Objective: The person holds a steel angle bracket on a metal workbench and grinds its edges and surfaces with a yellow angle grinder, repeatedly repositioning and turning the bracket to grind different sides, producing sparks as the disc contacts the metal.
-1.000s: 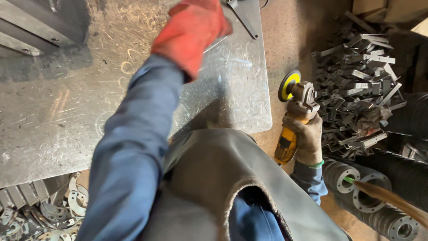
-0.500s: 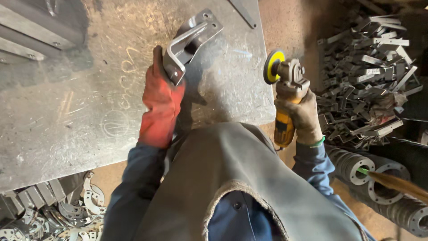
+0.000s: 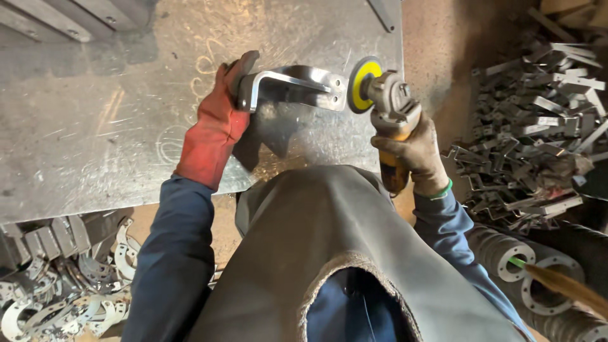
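head | left hand red glove clamped on bent grey steel bracket | right hand gripping yellow angle grinder, disc at bracket's 3 o'clock end | risk: disc snags edge, bracket kicks loose

- I am seeing even, rather dim light, falling from above.
- The steel table is giving soft glare across its scratches.
- A dark shadow is lying under the bracket.
- The corners are looking darker and slightly stretched.

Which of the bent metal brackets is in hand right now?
The bent bracket over the steel table, gripped by the red-gloved left hand; the others lie heaped in the pile at right.
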